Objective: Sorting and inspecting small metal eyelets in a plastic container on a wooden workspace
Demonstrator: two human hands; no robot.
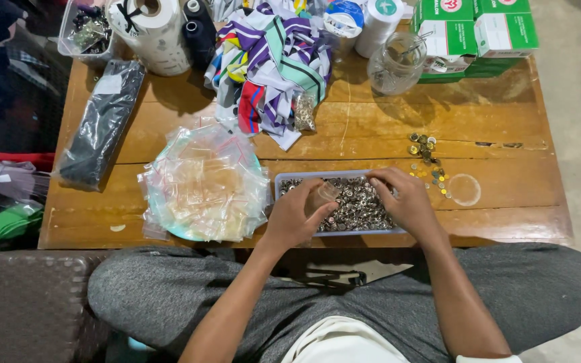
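A shallow pale tray (284, 179) full of small silver metal snap parts sits at the near edge of a wooden table (499, 114). My left hand (296, 214) is over the tray's left end, gripping a small clear plastic bag (325, 193). My right hand (405, 199) rests on the tray's right end with fingers curled down into the metal parts; what it pinches is hidden. A pile of empty clear zip bags (203, 181) lies on a round plate to the left of the tray.
Loose gold-coloured metal pieces (428, 161) and a clear lid (464, 189) lie right of the tray. Farther back are striped cloth (270, 60), a filled small bag (303, 111), a glass jar (396, 62), green-white boxes (479, 30), thread cones, a roll and a black packet (101, 124).
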